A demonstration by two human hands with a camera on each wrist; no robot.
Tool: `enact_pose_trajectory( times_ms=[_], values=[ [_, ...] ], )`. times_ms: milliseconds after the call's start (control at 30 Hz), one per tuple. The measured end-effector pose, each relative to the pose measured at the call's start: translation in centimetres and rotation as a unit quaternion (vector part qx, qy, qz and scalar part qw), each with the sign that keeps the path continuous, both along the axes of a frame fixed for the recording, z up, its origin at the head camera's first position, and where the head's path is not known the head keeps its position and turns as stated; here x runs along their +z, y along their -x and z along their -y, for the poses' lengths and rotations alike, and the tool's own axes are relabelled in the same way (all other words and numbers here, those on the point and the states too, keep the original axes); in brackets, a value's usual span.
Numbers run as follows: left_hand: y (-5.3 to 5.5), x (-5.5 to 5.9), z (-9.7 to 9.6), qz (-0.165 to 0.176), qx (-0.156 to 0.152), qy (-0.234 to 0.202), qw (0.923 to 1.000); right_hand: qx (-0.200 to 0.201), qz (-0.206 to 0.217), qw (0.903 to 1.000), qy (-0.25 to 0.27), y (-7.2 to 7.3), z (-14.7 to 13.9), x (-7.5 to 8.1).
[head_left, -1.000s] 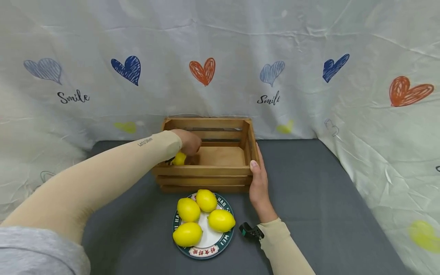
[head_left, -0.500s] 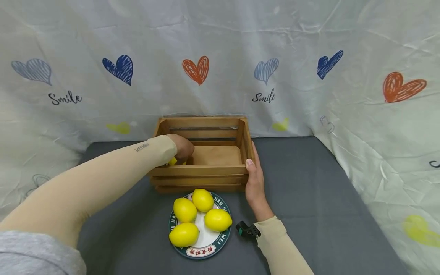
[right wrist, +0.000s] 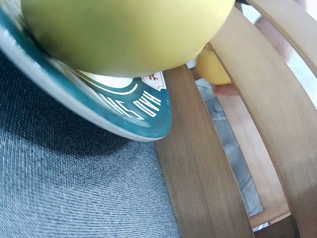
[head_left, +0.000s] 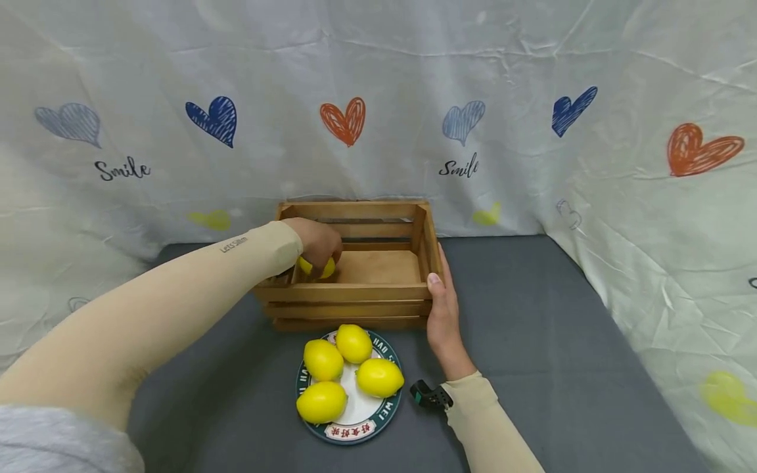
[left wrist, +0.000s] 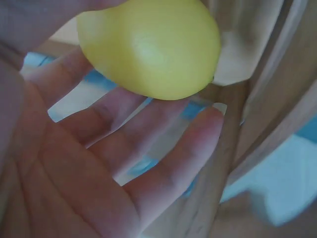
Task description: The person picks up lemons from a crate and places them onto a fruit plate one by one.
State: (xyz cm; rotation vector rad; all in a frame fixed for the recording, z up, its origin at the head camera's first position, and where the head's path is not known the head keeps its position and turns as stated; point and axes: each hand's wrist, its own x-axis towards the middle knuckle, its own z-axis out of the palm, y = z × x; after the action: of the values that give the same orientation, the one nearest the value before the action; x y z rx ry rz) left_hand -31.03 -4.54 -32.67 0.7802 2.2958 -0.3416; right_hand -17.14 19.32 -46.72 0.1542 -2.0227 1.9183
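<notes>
In the head view a slatted wooden crate (head_left: 349,294) stands at the back of the dark table. My left hand (head_left: 319,240) reaches into its left half and holds a yellow lemon (head_left: 322,268). The left wrist view shows this lemon (left wrist: 153,49) between thumb and fingers (left wrist: 168,173), near the slats. My right hand (head_left: 443,322) lies along the crate's right side, its thumb at the near right corner and the fingers straight against the outer wall. A plate (head_left: 386,412) with several lemons (head_left: 380,378) sits just in front of the crate.
The plate rim (right wrist: 148,126) comes right up to the crate's front slats (right wrist: 198,148) in the right wrist view. A white curtain (head_left: 402,66) with printed hearts hangs behind the grey table (head_left: 550,368). A black band (head_left: 430,395) is worn at my right wrist.
My left hand dips lower over the lemon inside the crate, then rises a little, and more of the lemon shows now. The right hand stays against the crate's side; the plate has not moved.
</notes>
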Motion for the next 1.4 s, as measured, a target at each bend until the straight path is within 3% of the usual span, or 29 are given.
enact_pose_trajectory(
  times_ms=[267,633,833,967,1167,1400],
  values=[
    [-1.7,3.1,0.3,-0.032,0.016,-0.079,0.9962,-0.003,0.018,0.9998,-0.009,-0.4,0.4,-0.1],
    [-5.0,7.4,-1.0,-0.075,-0.041,-0.119,0.9893,-0.006,0.027,0.9996,-0.009,-0.5,0.0,0.0],
    [-7.8,9.1,-1.1,-0.093,-0.063,-0.133,0.9847,-0.01,0.022,0.9996,-0.014,-0.3,-0.1,0.1],
    [-9.7,9.9,-1.0,-0.097,-0.064,-0.134,0.9842,-0.007,0.03,0.9995,-0.012,-0.3,0.1,0.4],
    [-12.4,10.4,-0.9,-0.107,-0.102,-0.121,0.9816,-0.006,0.036,0.9993,-0.007,-0.4,0.3,0.4],
    [-15.9,9.4,-1.0,-0.101,-0.16,-0.103,0.9766,0.004,0.027,0.9996,0.009,-0.3,0.3,0.5]
  ],
)
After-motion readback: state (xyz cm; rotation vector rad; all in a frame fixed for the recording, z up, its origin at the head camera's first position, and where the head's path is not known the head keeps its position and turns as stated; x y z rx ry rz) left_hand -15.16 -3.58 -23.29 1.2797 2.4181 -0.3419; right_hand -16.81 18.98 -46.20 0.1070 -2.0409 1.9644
